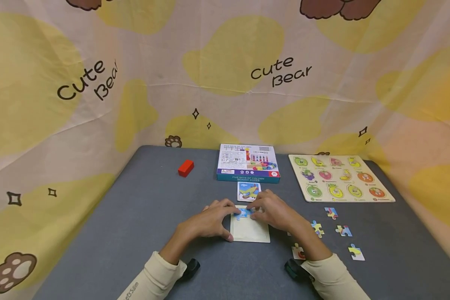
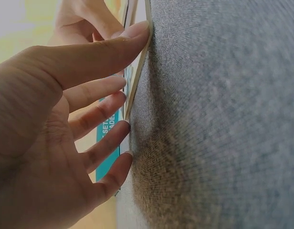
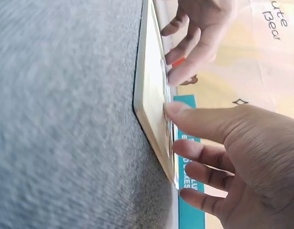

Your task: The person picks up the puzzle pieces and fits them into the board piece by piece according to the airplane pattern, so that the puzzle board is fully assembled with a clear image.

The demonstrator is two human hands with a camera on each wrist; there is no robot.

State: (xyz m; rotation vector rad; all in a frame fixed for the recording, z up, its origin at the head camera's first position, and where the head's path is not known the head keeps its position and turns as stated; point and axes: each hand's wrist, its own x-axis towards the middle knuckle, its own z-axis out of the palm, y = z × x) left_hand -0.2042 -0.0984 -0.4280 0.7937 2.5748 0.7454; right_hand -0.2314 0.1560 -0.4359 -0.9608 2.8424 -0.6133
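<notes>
A pale wooden puzzle board (image 1: pixel 249 231) lies on the grey table, with blue jigsaw pieces (image 1: pixel 243 214) along its far edge. My left hand (image 1: pixel 212 220) rests at its left side. The left thumb touches the near-left corner, and the forefinger reaches the pieces; the other fingers lie loosely along the edge in the left wrist view. My right hand (image 1: pixel 274 211) holds a puzzle piece (image 3: pixel 167 119) between thumb and forefinger at the board's far right, mostly covered by the fingers. Just behind the board is a picture card (image 1: pixel 248 191) with a yellow plane.
Several loose jigsaw pieces (image 1: pixel 343 231) lie to the right, some partly behind the right forearm. A fruit board (image 1: pixel 340 178) is at the back right. Behind the card lies a flat toy box (image 1: pixel 248 163), with a red block (image 1: pixel 186 168) to its left. Printed cloth (image 1: pixel 225 75) hangs behind.
</notes>
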